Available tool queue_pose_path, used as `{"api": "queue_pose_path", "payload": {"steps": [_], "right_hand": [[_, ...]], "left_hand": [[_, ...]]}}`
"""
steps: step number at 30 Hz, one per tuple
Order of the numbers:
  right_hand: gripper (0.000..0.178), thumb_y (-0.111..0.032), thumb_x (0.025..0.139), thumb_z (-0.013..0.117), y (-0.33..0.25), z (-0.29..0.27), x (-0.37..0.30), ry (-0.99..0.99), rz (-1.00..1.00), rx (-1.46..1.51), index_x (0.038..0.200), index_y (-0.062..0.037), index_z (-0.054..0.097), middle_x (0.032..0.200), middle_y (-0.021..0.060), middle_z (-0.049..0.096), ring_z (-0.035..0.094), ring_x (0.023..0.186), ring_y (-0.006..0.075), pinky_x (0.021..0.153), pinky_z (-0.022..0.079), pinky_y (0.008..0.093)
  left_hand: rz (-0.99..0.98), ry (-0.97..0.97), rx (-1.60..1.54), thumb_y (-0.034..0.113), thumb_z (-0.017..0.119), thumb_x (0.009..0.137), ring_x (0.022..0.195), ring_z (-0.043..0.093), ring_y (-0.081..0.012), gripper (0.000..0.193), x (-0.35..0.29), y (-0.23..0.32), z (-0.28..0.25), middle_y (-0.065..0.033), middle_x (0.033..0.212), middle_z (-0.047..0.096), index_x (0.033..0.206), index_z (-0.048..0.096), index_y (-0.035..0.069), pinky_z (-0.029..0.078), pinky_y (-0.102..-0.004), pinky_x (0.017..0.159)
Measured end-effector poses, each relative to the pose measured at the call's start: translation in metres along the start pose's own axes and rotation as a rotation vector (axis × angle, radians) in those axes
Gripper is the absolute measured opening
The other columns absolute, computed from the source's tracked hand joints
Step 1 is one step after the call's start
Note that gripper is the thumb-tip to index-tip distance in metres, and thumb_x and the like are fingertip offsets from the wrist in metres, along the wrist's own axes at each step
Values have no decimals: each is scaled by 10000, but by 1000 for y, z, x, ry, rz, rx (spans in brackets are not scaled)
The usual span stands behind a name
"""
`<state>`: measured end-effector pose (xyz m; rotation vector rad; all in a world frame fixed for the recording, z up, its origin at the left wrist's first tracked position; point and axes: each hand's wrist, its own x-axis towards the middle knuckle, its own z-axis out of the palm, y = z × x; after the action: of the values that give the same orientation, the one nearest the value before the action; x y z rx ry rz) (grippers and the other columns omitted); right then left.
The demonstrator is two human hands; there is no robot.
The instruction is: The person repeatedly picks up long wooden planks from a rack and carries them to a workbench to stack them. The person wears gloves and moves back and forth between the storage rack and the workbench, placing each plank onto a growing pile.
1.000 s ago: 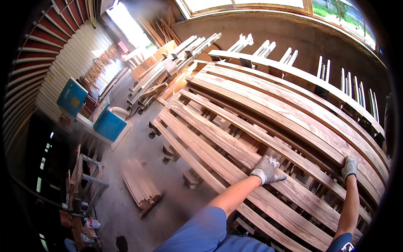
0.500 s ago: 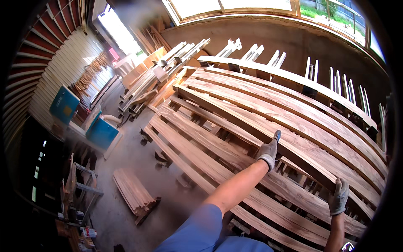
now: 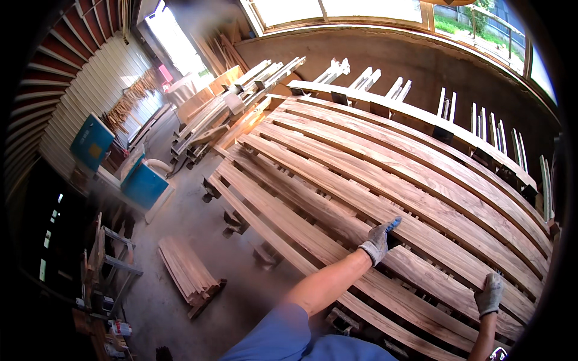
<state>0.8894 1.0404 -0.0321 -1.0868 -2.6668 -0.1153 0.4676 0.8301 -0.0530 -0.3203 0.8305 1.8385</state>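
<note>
Long brown wooden boards lie side by side across a wide rack. My left hand [image 3: 378, 240], in a grey glove with blue fingertips, is at the near edge of one wooden board [image 3: 319, 180] in the middle of the row. Its blue-tipped digit rests over the top face; the other fingers are mostly hidden by the hand. Farther right along the same board, my right hand [image 3: 490, 293], also gloved, has its fingers curled at the board's edge. That board lies almost flat, with narrow dark gaps beside it.
Pale metal bars [image 3: 448, 105] stick out behind the rack, below a window wall. A stack of short boards [image 3: 188, 271] sits on the floor at left. Beyond it stand a blue machine [image 3: 144, 185] and a metal stand [image 3: 117, 259]. Long beams [image 3: 241, 99] lie at the far end.
The board in my hands was tilted up on its edge and has come down nearly flat. Both hands have lowered with it, toward me.
</note>
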Motion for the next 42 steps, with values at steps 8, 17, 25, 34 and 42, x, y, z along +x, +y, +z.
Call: {"api": "queue_pose_path", "payload": {"steps": [8, 17, 25, 34, 42], "right_hand": [[434, -33, 563, 747, -18, -1, 14, -13, -5, 10, 883, -91, 459, 819, 145, 518, 530, 822, 387, 730, 421, 494], [423, -18, 575, 720, -17, 8, 16, 90, -69, -11, 895, -93, 455, 835, 138, 515, 526, 834, 374, 746, 422, 489], [368, -6, 601, 672, -12, 11, 23, 79, -96, -21, 889, -93, 460, 824, 132, 506, 517, 821, 364, 730, 407, 480], [352, -51, 601, 710, -33, 13, 54, -7, -142, 5, 871, -104, 490, 829, 123, 552, 557, 829, 360, 745, 438, 477], [400, -116, 601, 789, -32, 14, 52, -114, -116, 1, 888, -101, 511, 848, 137, 577, 578, 850, 368, 762, 456, 481]], "left_hand": [[28, -25, 27, 174, 814, 865, 1019, 699, -269, 426, 12, 17, -10, -131, 1160, 689, 1224, 641, 22, 618, -411, 910], [28, -99, -94, 151, 787, 884, 1046, 690, -285, 375, 29, 10, -24, -142, 1158, 686, 1206, 654, 15, 605, -429, 946], [35, -109, -93, 153, 799, 875, 1052, 688, -256, 431, 35, 8, -25, -116, 1184, 684, 1253, 631, 32, 591, -397, 971], [82, -44, -124, 177, 787, 888, 1154, 635, -308, 496, 50, 31, -35, -151, 1252, 636, 1302, 567, 15, 549, -469, 1042], [83, -13, -83, 178, 814, 866, 1143, 641, -288, 529, 42, 28, -29, -135, 1229, 642, 1312, 567, 38, 579, -456, 992]]}}
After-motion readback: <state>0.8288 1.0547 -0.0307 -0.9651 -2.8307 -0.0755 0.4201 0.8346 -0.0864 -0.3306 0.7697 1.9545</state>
